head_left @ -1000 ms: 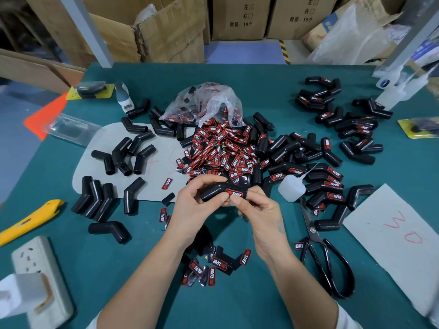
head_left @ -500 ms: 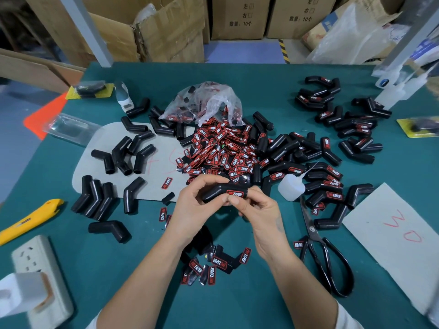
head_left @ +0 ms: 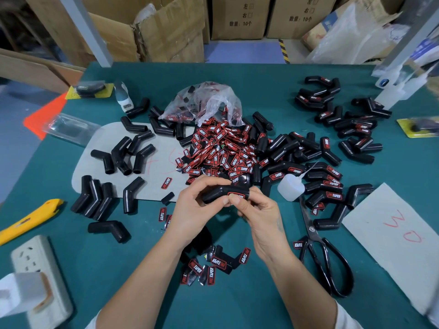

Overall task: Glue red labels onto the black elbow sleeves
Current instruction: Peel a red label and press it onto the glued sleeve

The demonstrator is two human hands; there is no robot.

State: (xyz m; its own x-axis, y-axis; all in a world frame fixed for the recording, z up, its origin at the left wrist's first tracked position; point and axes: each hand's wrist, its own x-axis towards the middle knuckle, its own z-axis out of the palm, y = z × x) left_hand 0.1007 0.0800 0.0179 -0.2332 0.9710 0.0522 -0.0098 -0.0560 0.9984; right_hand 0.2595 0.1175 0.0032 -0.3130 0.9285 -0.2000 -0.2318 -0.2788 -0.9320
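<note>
A black elbow sleeve (head_left: 217,193) is held above the green table (head_left: 237,305), just in front of the label heap. My left hand (head_left: 192,210) grips its left end. My right hand (head_left: 259,214) holds the right end, thumb pressing on a red label (head_left: 237,194) stuck to the sleeve. A heap of red labels (head_left: 221,150) spills from a clear plastic bag (head_left: 204,103). Bare sleeves (head_left: 123,153) lie on the left, labelled sleeves (head_left: 330,184) on the right. A small white glue bottle (head_left: 291,187) lies right of my hands.
Black scissors (head_left: 325,257) lie at the right, beside a white card (head_left: 394,236) with red writing. A yellow utility knife (head_left: 28,219) and a power strip (head_left: 38,281) sit at the left front. Loose labels (head_left: 209,267) lie under my wrists. Cardboard boxes (head_left: 166,27) stand behind the table.
My right thumb has slid along the label on the sleeve. Both hands and the sleeve stay almost in the same place.
</note>
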